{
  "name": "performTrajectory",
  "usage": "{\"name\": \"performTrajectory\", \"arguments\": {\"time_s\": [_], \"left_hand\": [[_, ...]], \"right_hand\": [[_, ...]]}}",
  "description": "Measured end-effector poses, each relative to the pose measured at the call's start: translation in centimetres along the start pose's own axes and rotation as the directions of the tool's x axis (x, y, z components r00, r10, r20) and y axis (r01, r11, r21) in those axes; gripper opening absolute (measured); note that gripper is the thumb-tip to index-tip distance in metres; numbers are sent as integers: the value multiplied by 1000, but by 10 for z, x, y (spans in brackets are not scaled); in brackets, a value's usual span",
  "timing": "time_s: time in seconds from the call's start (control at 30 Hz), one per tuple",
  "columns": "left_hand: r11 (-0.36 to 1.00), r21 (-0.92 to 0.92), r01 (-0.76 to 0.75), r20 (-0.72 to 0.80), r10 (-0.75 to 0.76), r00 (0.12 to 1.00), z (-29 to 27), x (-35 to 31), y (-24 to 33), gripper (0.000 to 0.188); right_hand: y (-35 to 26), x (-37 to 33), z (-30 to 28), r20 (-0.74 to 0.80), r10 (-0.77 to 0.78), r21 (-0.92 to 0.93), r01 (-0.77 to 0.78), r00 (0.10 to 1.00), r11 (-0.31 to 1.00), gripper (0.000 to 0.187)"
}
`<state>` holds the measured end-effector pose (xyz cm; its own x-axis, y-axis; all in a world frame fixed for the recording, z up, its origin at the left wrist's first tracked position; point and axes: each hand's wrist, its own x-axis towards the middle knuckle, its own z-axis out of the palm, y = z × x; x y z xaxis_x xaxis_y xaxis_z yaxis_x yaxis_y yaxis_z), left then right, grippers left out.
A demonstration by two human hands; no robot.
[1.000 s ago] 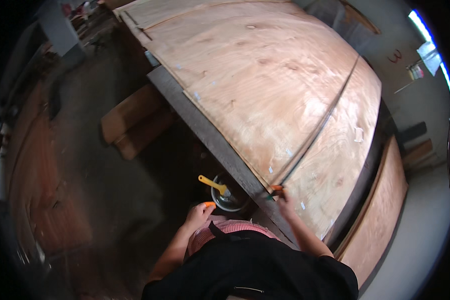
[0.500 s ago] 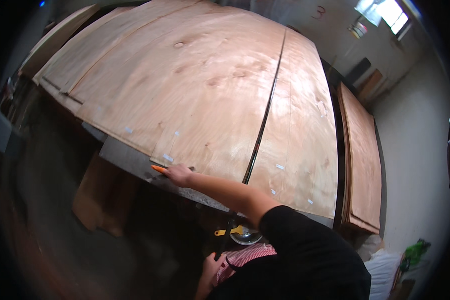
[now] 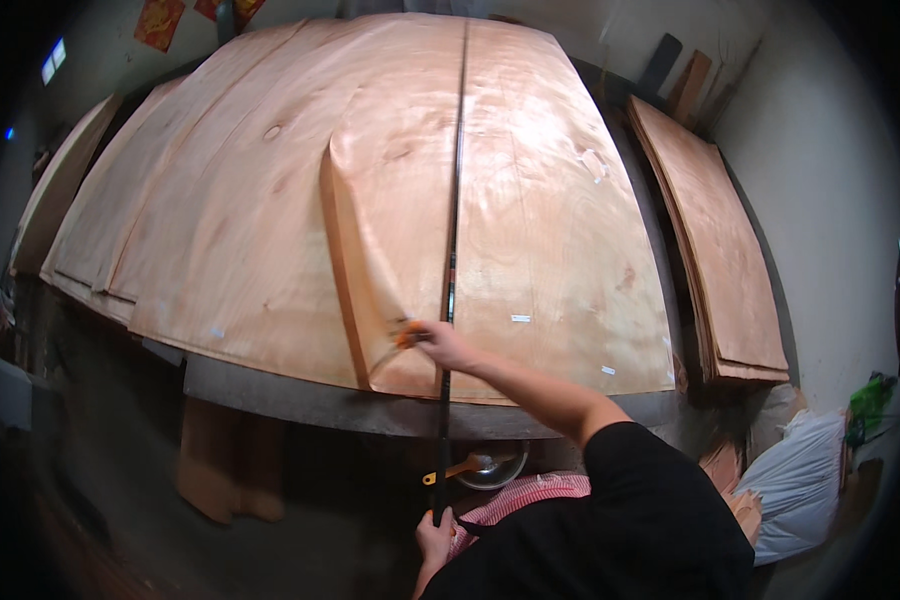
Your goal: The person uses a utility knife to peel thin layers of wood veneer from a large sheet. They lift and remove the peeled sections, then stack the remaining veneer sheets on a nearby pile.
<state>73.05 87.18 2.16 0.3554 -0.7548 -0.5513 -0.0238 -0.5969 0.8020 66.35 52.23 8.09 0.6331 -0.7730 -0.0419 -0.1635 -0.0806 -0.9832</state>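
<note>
A: Since half a second ago the right hand point(image 3: 440, 345) has shifted along the near edge, now at the curled flap of the thin pale wood veneer sheet point(image 3: 370, 300).
B: Grip?
A: Closed on a small orange-handled tool point(image 3: 407, 335), blurred. Left hand point(image 3: 433, 540) low, clamped on the long dark straightedge point(image 3: 453, 250) lying across the veneer.
B: Elsewhere?
A: Metal bowl with yellow-handled brush point(image 3: 485, 467) under the grey table edge point(image 3: 300, 400).

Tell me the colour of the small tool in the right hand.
Orange, blurred, held in the right hand over the wood veneer sheet; seen in the head view.
</note>
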Motion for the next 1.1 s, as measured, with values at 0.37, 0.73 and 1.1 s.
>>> {"name": "performTrajectory", "arguments": {"time_s": [0.37, 0.73, 1.1], "left_hand": [[974, -218, -61, -41, 54, 998, 128, 20, 44, 17], [924, -327, -198, -32, 199, 980, 216, 18, 140, 26], [881, -182, -437, 484, 467, 740, 298, -62, 188, 54]], "right_hand": [[126, -252, -213, -369, 516, 341, -404, 773, 849, 21], [133, -346, -212, -200, 449, 391, -349, 871, 851, 22], [1, -291, -212, -322, 422, 238, -359, 848, 903, 46]]}}
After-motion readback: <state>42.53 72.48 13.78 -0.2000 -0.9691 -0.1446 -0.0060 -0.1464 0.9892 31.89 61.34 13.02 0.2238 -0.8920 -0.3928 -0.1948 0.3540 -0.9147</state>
